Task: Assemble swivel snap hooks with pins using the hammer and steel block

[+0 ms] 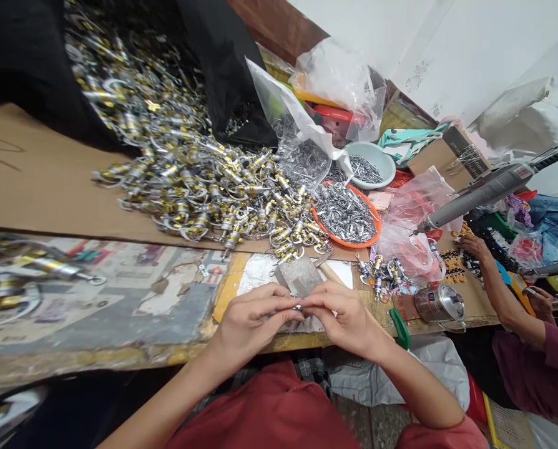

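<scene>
My left hand [255, 319] and my right hand [347, 317] meet over the near edge of the bench, thumbs and forefingers pinched together. Between the fingertips is a tiny shiny metal piece [298, 307], mostly covered, its kind not clear. Just beyond lies a grey metal block [299, 277], with a wooden handle [331, 273] beside it. Further off, an orange basket [379, 232] holds many small silver metal parts. To its left spreads a big heap of silver-and-gold metal pendants [199, 187] with curved hooks and rings, spilling from a black bag [232, 56].
A pale bowl [386, 163] of metal pins stands behind the basket. On the right are small pendants [386, 274], a lidded metal mug [440, 304], a green clamp-like handle [401, 329] and a grey power screwdriver [480, 196] hanging in. A co-worker's arm [504, 293] reaches over the bench.
</scene>
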The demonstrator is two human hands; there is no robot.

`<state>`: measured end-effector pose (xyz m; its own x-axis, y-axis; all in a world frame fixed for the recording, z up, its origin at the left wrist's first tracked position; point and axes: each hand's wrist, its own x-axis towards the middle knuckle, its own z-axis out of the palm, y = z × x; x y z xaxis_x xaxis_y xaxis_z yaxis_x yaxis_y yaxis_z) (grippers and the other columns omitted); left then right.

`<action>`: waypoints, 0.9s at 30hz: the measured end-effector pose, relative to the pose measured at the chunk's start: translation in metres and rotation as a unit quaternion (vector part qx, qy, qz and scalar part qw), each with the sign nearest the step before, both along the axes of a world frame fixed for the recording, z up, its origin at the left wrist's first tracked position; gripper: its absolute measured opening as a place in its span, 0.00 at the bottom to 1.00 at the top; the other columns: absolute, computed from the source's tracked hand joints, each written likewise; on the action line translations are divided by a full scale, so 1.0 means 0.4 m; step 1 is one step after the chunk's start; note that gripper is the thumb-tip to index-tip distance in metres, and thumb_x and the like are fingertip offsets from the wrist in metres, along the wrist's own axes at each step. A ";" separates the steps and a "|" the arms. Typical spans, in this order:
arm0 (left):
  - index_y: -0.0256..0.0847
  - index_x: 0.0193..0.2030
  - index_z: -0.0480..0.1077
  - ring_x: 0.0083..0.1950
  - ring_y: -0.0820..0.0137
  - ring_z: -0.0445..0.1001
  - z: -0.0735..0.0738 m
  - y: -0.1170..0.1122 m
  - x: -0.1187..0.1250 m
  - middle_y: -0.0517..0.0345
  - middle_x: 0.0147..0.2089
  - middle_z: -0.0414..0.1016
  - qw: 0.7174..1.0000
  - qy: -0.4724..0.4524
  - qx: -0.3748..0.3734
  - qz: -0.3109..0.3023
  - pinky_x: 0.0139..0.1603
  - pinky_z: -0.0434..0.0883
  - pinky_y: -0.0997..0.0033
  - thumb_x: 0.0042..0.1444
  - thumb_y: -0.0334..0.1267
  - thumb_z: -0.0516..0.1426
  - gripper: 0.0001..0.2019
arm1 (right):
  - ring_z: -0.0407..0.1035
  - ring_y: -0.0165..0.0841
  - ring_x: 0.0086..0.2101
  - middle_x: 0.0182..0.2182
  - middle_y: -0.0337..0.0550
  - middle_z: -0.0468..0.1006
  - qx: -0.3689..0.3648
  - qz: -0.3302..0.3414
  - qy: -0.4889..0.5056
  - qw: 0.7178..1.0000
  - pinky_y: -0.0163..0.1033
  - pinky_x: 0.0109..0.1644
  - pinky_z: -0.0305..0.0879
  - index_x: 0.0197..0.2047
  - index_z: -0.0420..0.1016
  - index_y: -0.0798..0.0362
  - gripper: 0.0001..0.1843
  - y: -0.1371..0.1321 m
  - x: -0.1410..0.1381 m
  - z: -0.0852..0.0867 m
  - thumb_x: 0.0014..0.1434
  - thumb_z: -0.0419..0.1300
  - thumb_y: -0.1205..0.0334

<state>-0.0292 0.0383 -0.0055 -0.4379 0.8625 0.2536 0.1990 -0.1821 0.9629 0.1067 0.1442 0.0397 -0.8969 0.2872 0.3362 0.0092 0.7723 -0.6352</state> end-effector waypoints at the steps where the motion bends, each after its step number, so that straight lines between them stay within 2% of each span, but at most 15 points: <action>1: 0.44 0.25 0.79 0.28 0.70 0.73 0.003 -0.001 0.000 0.56 0.27 0.77 1.000 -0.019 -0.012 0.000 0.29 0.70 0.75 0.45 0.33 0.59 0.06 | 0.70 0.29 0.32 0.30 0.43 0.74 0.013 -0.003 0.010 1.000 0.33 0.36 0.69 0.38 0.73 0.55 0.10 -0.003 0.004 -0.005 0.61 0.50 0.69; 3: 0.44 0.22 0.79 0.28 0.70 0.72 0.010 -0.002 -0.001 0.57 0.25 0.76 0.997 -0.066 -0.038 0.016 0.28 0.69 0.75 0.42 0.34 0.61 0.04 | 0.70 0.30 0.35 0.33 0.46 0.75 0.067 -0.005 0.040 0.997 0.35 0.38 0.70 0.42 0.71 0.55 0.09 -0.006 0.015 -0.023 0.60 0.52 0.67; 6: 0.43 0.20 0.78 0.27 0.69 0.72 0.020 -0.002 -0.003 0.57 0.24 0.76 0.990 -0.124 -0.066 0.025 0.27 0.70 0.74 0.37 0.36 0.64 0.01 | 0.70 0.32 0.38 0.37 0.48 0.75 0.197 0.017 0.098 0.975 0.36 0.40 0.71 0.46 0.68 0.56 0.11 -0.001 0.033 -0.053 0.60 0.52 0.68; 8: 0.43 0.20 0.78 0.26 0.69 0.72 0.027 -0.002 -0.005 0.57 0.23 0.76 0.989 -0.128 -0.077 0.015 0.27 0.69 0.74 0.37 0.36 0.64 0.01 | 0.70 0.32 0.39 0.37 0.50 0.76 0.266 0.050 0.126 0.954 0.36 0.39 0.71 0.45 0.69 0.57 0.12 0.008 0.043 -0.060 0.59 0.51 0.72; 11: 0.42 0.20 0.78 0.26 0.69 0.72 0.037 -0.004 -0.010 0.57 0.23 0.76 0.992 -0.088 -0.087 0.000 0.27 0.69 0.74 0.39 0.37 0.64 0.03 | 0.71 0.35 0.41 0.39 0.54 0.76 0.319 0.101 0.127 0.934 0.38 0.40 0.72 0.43 0.70 0.60 0.11 0.023 0.049 -0.049 0.59 0.51 0.72; 14: 0.42 0.19 0.77 0.26 0.69 0.71 0.043 -0.007 -0.013 0.57 0.23 0.75 0.996 -0.034 -0.086 -0.016 0.27 0.69 0.74 0.41 0.38 0.62 0.05 | 0.71 0.35 0.42 0.41 0.54 0.76 0.331 0.119 0.109 0.930 0.39 0.42 0.72 0.44 0.71 0.59 0.11 0.032 0.050 -0.036 0.59 0.52 0.72; 17: 0.42 0.19 0.76 0.28 0.68 0.72 0.039 -0.007 -0.015 0.56 0.24 0.74 0.998 -0.006 -0.063 -0.012 0.29 0.69 0.73 0.43 0.38 0.61 0.06 | 0.71 0.34 0.42 0.41 0.53 0.76 0.322 0.093 0.098 0.937 0.38 0.42 0.72 0.46 0.71 0.58 0.12 0.031 0.049 -0.044 0.58 0.53 0.71; 21: 0.43 0.23 0.77 0.36 0.65 0.75 0.023 -0.005 -0.013 0.54 0.33 0.79 0.996 -0.034 -0.077 -0.005 0.38 0.71 0.70 0.44 0.39 0.61 0.05 | 0.73 0.31 0.38 0.39 0.50 0.77 0.277 0.027 0.112 0.954 0.34 0.37 0.72 0.47 0.70 0.55 0.15 0.017 0.045 -0.069 0.57 0.51 0.72; 23: 0.43 0.26 0.78 0.36 0.64 0.76 0.018 -0.005 -0.011 0.55 0.33 0.80 0.994 -0.053 -0.095 -0.019 0.39 0.71 0.69 0.45 0.39 0.60 0.05 | 0.73 0.30 0.36 0.38 0.48 0.78 0.252 0.007 0.120 0.960 0.33 0.36 0.71 0.47 0.70 0.54 0.16 0.010 0.043 -0.074 0.57 0.51 0.73; 27: 0.41 0.26 0.77 0.33 0.65 0.76 0.021 -0.008 -0.004 0.55 0.31 0.80 0.994 -0.046 -0.094 -0.025 0.36 0.71 0.70 0.48 0.38 0.57 0.07 | 0.72 0.31 0.33 0.39 0.50 0.77 0.277 0.025 0.123 0.953 0.34 0.32 0.70 0.45 0.70 0.56 0.14 0.004 0.042 -0.063 0.57 0.50 0.74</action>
